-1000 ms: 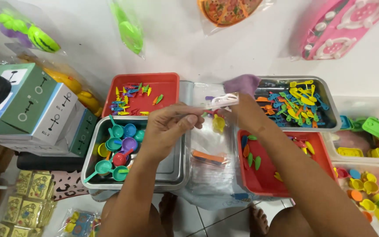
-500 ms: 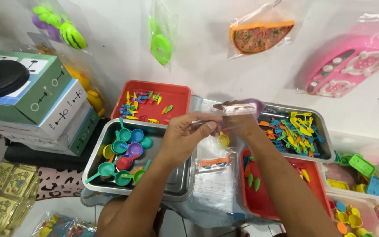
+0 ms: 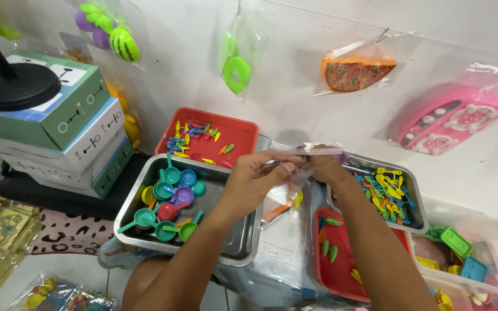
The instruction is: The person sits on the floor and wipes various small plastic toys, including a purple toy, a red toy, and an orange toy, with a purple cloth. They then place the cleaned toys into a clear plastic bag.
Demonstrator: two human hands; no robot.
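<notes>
Head view: hands (image 3: 286,173) pinching clear bag (image 3: 309,151)

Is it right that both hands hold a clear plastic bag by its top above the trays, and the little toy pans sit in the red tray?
Not quite. In the head view the toy pans sit in the metal tray, not a red one. Both the left hand and right hand do hold the clear plastic bag by its top.

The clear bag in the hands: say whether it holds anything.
Not empty: the clear bag holds an orange piece and a yellow one.
</notes>
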